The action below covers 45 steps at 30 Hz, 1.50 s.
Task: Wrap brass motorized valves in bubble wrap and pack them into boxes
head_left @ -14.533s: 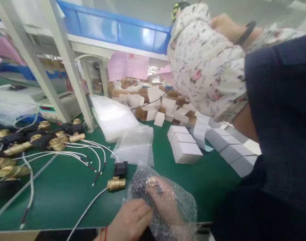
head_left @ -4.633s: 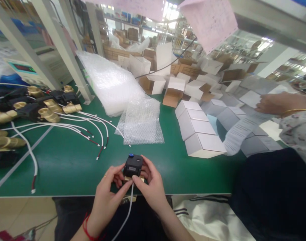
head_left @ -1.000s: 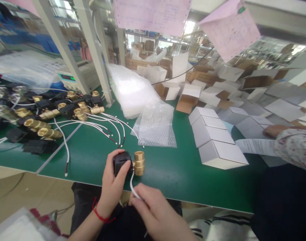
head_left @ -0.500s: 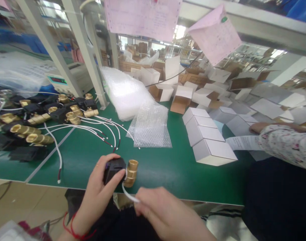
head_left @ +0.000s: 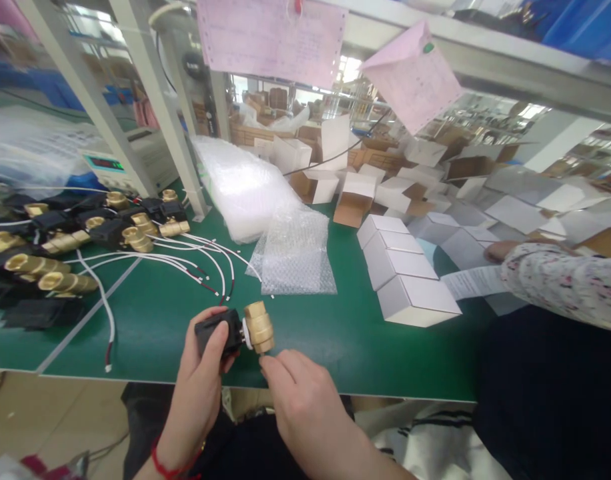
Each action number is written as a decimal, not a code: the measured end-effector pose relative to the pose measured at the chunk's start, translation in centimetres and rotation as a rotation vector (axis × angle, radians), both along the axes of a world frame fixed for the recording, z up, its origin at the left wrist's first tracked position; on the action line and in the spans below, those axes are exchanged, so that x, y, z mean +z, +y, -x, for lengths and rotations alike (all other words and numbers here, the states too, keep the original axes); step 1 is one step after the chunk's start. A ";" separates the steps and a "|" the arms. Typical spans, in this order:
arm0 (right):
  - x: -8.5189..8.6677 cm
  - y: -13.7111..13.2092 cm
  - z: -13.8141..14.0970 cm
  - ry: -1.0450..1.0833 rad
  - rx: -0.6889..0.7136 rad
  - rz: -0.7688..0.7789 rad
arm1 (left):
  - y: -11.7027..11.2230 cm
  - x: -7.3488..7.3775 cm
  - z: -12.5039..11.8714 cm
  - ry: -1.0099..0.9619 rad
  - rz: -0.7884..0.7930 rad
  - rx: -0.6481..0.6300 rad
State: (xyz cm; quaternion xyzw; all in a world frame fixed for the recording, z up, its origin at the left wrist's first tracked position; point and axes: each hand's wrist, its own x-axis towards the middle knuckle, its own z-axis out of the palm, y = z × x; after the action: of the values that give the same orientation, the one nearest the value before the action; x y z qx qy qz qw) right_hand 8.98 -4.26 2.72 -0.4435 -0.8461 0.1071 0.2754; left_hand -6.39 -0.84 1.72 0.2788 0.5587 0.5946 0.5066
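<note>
Left hand [head_left: 201, 373] clamped on black box [head_left: 233, 332], likely steadying brass valve [head_left: 259, 327].
Right hand [head_left: 305, 397] pinched, seemingly on white cable [head_left: 247, 334], perhaps tensioning its loop.

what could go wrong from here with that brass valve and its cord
The white cord passes round the neck between the black box and the brass valve, so a hard pull might kink it. The left hand grips the box, so if that slipped, the valve could knock the green table.

head-worn view, facing forward, tilted down
</note>
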 end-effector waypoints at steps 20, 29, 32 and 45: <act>0.0 3.3 -0.1 1.170 -0.227 0.889 | -1.3 0.0 -0.1 0.425 -0.068 -0.153; 0.1 3.6 -0.1 1.122 -0.230 0.845 | -1.3 -0.3 -0.4 0.343 -0.043 -0.144; 0.2 3.9 -0.1 1.081 -0.247 0.795 | -1.3 -0.4 -0.6 0.363 -0.044 -0.168; -2.5 3.5 -2.1 1.062 -0.164 0.851 | -0.1 0.0 0.1 0.509 -0.082 -0.336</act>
State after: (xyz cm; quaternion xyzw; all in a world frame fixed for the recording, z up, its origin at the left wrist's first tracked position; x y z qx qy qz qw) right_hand 11.11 -0.72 0.23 -0.4630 -0.4444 0.6120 0.4622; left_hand -6.45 -0.89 1.72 0.5275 0.5892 0.4355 0.4301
